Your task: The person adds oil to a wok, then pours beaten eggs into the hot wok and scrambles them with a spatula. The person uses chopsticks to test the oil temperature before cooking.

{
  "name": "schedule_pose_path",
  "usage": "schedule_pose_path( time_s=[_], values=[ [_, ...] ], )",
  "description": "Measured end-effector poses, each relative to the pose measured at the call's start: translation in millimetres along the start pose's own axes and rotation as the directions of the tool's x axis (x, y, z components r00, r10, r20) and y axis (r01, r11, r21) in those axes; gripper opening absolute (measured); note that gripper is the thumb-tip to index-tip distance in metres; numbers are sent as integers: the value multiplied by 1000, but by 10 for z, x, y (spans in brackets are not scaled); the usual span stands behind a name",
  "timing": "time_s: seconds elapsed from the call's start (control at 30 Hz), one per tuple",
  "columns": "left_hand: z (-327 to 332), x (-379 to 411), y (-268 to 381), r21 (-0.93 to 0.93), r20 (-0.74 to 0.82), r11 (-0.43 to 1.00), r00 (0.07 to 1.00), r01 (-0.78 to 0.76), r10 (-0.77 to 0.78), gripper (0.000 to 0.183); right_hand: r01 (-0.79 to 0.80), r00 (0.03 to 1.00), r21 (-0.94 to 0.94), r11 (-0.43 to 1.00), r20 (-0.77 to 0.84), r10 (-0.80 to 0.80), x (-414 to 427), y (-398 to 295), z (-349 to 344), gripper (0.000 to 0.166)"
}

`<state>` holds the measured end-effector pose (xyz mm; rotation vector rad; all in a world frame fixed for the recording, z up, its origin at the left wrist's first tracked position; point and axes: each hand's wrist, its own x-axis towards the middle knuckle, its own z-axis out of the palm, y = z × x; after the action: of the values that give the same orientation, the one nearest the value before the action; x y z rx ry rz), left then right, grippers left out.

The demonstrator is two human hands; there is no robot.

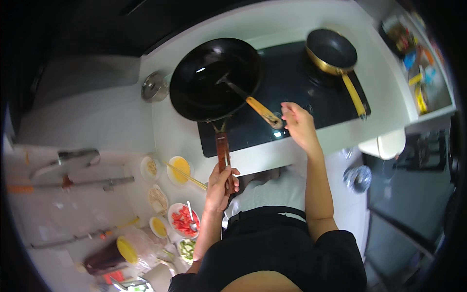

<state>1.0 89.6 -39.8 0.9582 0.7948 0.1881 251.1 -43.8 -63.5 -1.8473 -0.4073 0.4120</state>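
Observation:
My left hand [220,186] grips the brown wooden handle [222,146] of a large black wok [204,87], which sits over the left part of a black glass cooktop [288,84]. A metal spatula with a wooden handle [261,109] rests in the wok, its handle reaching over the rim towards me. Just right of that handle's end is my right hand [297,122], apart from it, with fingers slightly curled and nothing seen in them. A small frying pan [331,49] with a gold outside and yellow handle stands at the cooktop's right back.
Left of me are a bowl of beaten egg [179,171] with chopsticks across it, a bowl of chopped red pieces [178,219] with a spoon, and green pieces [187,250]. A glass lid [155,87] lies left of the wok. A shelf [434,109] with packets stands right.

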Motion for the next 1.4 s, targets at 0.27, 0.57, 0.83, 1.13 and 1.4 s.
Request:
schedule_pose_path(
  time_s=[0.27,0.57,0.83,1.13,1.4],
  values=[
    [2,-8,136,302,-145,947,987,106,-64,39,90,993,-328,941,-41,-109,-319,792,393,30],
    [345,101,163,463,-292,864,955,196,-60,35,98,984,-434,896,-95,-154,-87,1099,381,47],
    [414,117,128,493,-347,847,938,200,-19,29,65,996,-296,953,-31,-78,-69,1025,298,40],
    [273,82,175,459,-230,883,973,93,17,34,-62,994,396,916,109,21,-201,-134,-165,42],
    [175,-4,69,256,-98,967,994,-21,47,47,428,902,-522,738,294,-315,-179,-678,42,66]
  ],
)
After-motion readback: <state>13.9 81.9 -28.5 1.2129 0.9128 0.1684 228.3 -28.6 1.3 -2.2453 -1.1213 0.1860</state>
